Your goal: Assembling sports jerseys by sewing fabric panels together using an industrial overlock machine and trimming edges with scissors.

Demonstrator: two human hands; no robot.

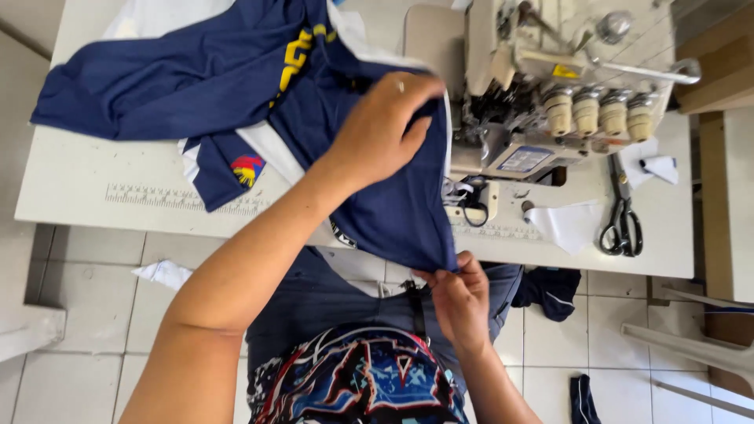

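**Both hands closed on a navy garment at the sewing machine**

Pinched between thumb and fingers of the right hand (pixel 462 294) is the lower hem of a navy garment (pixel 393 196), held at the near table edge, at about 6 o'clock from the sewing machine (pixel 550 86). Higher up, the left hand (pixel 385 129) is closed over the same cloth, its fingers curled around a fold just beside the machine's left side, at 9 o'clock from it. Between the two hands the cloth is drawn into a taut strip with a white edge along its right side.

From the left hand the rest of the garment is spread toward 10 o'clock across the white table (pixel 94 173), where yellow lettering and a small multicoloured patch (pixel 247 169) are seen. A printed ruler strip runs along the table's near edge.

Scissors (pixel 622 216) lie at 4 o'clock from the machine, beside a white cloth scrap (pixel 569 225). Four cream tension knobs (pixel 598 111) are lined across the machine's front. Dark scraps (pixel 551 290) are seen on the tiled floor (pixel 86 290) below.
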